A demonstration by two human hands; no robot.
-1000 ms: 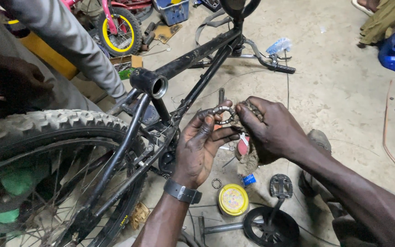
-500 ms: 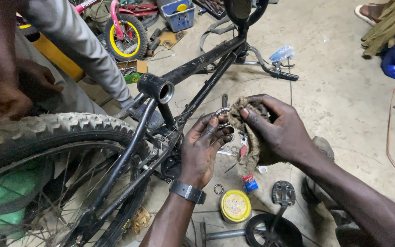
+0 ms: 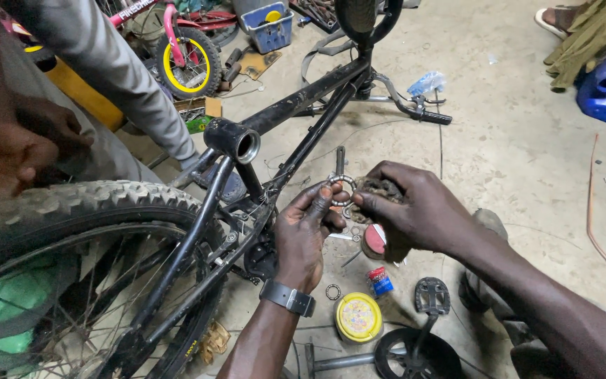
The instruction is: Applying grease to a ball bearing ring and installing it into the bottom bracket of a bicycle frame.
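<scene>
Bicycle frame (image 3: 303, 98), black, lies across the concrete floor (image 3: 513, 161), its knobby rear tyre (image 3: 71, 210) at the left. Above the frame, the left hand (image 3: 306, 231) and right hand (image 3: 415, 210) meet, fingertips of both pinching a small metal bearing ring (image 3: 340, 189). The right palm also clutches a dirty rag (image 3: 380, 189). A yellow round tin (image 3: 358, 317) sits below, near a loose ring (image 3: 333, 291).

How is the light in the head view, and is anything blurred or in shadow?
Head view: soft, even light on the concrete floor; both hands, left and right, and the bearing ring are sharp; the tyre at the left edge is dim and stretched by the wide lens.
</scene>
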